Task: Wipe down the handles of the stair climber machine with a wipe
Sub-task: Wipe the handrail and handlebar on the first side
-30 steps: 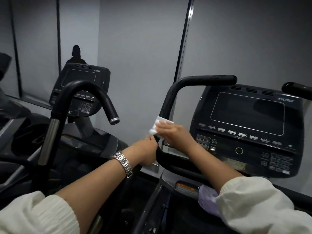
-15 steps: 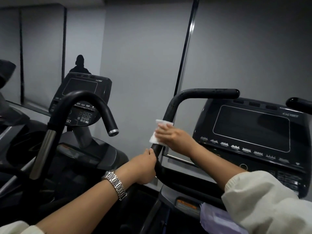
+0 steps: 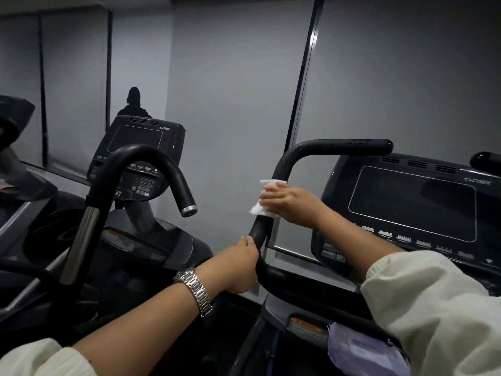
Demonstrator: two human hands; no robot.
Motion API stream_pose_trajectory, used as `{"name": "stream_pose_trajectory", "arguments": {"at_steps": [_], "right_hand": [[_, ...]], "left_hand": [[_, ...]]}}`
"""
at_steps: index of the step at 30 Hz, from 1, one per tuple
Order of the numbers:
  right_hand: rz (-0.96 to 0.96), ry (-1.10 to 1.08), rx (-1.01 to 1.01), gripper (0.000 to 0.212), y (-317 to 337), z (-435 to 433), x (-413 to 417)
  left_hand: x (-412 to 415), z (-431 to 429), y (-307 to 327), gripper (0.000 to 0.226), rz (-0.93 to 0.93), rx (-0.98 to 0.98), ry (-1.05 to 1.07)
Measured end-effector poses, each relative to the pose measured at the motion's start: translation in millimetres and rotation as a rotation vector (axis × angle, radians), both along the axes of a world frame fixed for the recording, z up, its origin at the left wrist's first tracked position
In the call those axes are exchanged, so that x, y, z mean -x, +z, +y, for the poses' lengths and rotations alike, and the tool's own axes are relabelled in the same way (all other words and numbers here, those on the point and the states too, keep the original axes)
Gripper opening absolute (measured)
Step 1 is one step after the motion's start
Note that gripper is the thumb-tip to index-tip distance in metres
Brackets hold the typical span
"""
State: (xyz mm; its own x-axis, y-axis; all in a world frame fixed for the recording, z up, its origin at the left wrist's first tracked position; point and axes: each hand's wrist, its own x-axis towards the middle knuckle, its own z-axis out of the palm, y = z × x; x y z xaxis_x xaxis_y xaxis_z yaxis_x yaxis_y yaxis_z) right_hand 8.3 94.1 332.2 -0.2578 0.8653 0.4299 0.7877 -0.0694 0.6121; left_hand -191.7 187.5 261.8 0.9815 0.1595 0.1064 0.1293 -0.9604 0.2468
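The stair climber's black left handle point(image 3: 333, 146) rises from the machine and bends right across the top of the console. My right hand point(image 3: 288, 202) presses a white wipe point(image 3: 261, 208) around the upright part of that handle, below the bend. Lower down, my left hand point(image 3: 238, 267), with a metal watch on the wrist, grips the same bar. The tip of the right handle point(image 3: 485, 158) shows at the far right edge.
The dark console point(image 3: 412, 202) with its screen and buttons sits just right of the handle. A second machine with a curved black handle point(image 3: 151, 169) and its own console point(image 3: 141, 147) stands to the left. A grey wall is behind. A pale purple packet point(image 3: 360, 351) lies low on the machine.
My right hand with the wipe has slid up the handle's upright. My left hand stays on the lower bar. The view has tilted up.
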Motion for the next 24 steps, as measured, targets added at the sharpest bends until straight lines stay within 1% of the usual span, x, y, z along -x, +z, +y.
{"name": "stream_pose_trajectory", "arguments": {"at_steps": [2, 5, 6, 8, 10, 12, 14, 17, 18, 21, 22, 24], "right_hand": [[-0.028, -0.027, -0.072, 0.015, 24.7, 0.2, -6.6], [0.000, -0.105, -0.208, 0.012, 35.8, 0.6, -0.9], [0.000, -0.113, -0.206, 0.011, 28.2, 2.3, 2.1], [0.017, -0.074, -0.110, 0.013, 3.4, 3.3, 5.0], [0.010, -0.007, -0.038, 0.017, -7.4, -0.1, 5.8], [0.004, 0.010, -0.051, 0.021, 5.2, -1.7, 0.6], [0.007, -0.035, -0.134, 0.021, 26.4, -1.8, -5.6], [0.072, -0.090, -0.242, 0.013, 28.9, -0.3, -4.6], [0.082, -0.090, -0.216, 0.014, 17.8, 0.4, -2.6], [0.033, 0.001, -0.038, 0.025, -10.9, -2.2, -4.0], [0.030, 0.027, -0.017, 0.027, -6.3, -3.6, -6.7], [0.016, 0.034, -0.072, 0.027, 16.6, -2.9, -15.2]], "left_hand": [[-0.8, 0.0, -0.2, 0.064, 0.008, -0.002, 0.006], [-3.5, 0.7, 1.2, 0.063, 0.032, 0.024, 0.022], [-4.6, 0.8, 2.5, 0.060, 0.043, 0.043, 0.028], [-7.8, 0.2, 4.4, 0.056, 0.056, 0.055, 0.037], [-12.1, 0.4, 4.6, 0.060, 0.066, 0.044, 0.047], [-17.8, 0.7, 4.8, 0.067, 0.075, 0.030, 0.051], [-22.3, 0.3, 6.3, 0.069, 0.095, 0.029, 0.062], [-27.2, -0.2, 9.5, 0.069, 0.099, 0.058, 0.081], [-28.9, -0.2, 9.9, 0.069, 0.095, 0.074, 0.089], [-31.3, 1.4, 9.4, 0.071, 0.090, 0.105, 0.099], [-31.6, 2.0, 8.7, 0.072, 0.088, 0.116, 0.099], [-31.8, 2.8, 7.9, 0.072, 0.083, 0.133, 0.097]]}}
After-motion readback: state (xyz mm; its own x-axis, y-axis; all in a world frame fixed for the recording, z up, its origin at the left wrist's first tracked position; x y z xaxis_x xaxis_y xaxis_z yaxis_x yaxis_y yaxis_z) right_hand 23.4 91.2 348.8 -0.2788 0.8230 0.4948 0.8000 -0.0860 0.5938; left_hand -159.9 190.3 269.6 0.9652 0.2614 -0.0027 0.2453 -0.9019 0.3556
